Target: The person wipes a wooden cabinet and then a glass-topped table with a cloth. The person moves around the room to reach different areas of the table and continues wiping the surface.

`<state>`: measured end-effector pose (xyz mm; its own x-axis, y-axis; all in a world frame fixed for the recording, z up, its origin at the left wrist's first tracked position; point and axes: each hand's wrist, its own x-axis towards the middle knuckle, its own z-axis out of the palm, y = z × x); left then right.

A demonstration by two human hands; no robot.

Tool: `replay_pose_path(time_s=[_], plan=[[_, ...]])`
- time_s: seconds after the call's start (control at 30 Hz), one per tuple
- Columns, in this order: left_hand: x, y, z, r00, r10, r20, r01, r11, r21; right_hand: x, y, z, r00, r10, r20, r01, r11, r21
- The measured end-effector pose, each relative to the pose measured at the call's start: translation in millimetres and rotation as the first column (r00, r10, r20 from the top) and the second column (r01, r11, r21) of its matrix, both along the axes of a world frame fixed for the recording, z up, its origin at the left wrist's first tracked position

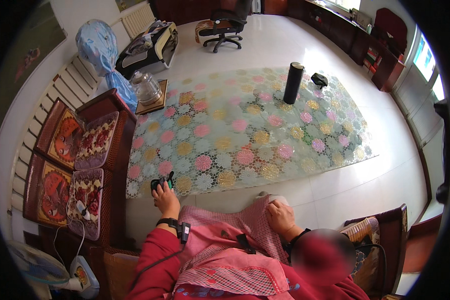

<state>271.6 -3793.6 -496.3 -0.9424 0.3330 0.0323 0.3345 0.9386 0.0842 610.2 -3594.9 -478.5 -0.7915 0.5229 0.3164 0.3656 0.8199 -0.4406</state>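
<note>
My left hand (pixel 167 198) is at the near left edge of the table, its fingers closed over a small black-and-green bundle (pixel 160 183). What the bundle is, I cannot tell; the fingers cover much of it. On my lap, over the pink checked apron (pixel 225 221), lies my right hand (pixel 281 216) with its fingers curled together and no object showing in it. A translucent floral tablecloth (pixel 225 142) spreads before me. Toward its far right stand an upright black cylinder (pixel 294 83) and a small crumpled black item (pixel 319 80).
At the table's left, a glass jar (pixel 146 88) stands on a wooden tray (pixel 161 104). Cushioned wooden seats (pixel 92 140) line that side, with a white power strip and cord (pixel 83 210) on one. A fan (pixel 41 262) is at lower left. An office chair (pixel 225 28) stands beyond.
</note>
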Motion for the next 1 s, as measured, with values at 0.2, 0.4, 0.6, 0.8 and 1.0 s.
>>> replay_pose_path(time_s=[0.2,0.4,0.6,0.8,1.0], plan=[[29.9,35.3,-1.2,0.999,-0.035,-0.012,0.034,0.999,-0.025,16.8,7.7,-7.1,0.996,0.003,-0.086,-0.005,1.0,-0.028],[59.6,73.0,-1.4,0.987,-0.163,-0.012,0.162,0.985,-0.065,23.8,15.3,-14.2,0.992,0.019,-0.128,-0.025,0.998,-0.051],[110.8,127.5,5.1,0.905,-0.426,0.0,0.426,0.905,0.017,32.8,20.6,-17.7,0.979,0.001,-0.206,-0.016,0.997,-0.071],[179.7,205.7,30.4,0.559,-0.827,-0.065,0.785,0.502,0.364,53.5,28.2,-22.3,0.969,-0.019,-0.245,-0.004,0.996,-0.093],[198.9,234.8,25.4,0.364,-0.918,-0.156,0.929,0.345,0.135,60.2,34.1,-21.7,0.98,-0.008,-0.198,-0.014,0.994,-0.107]])
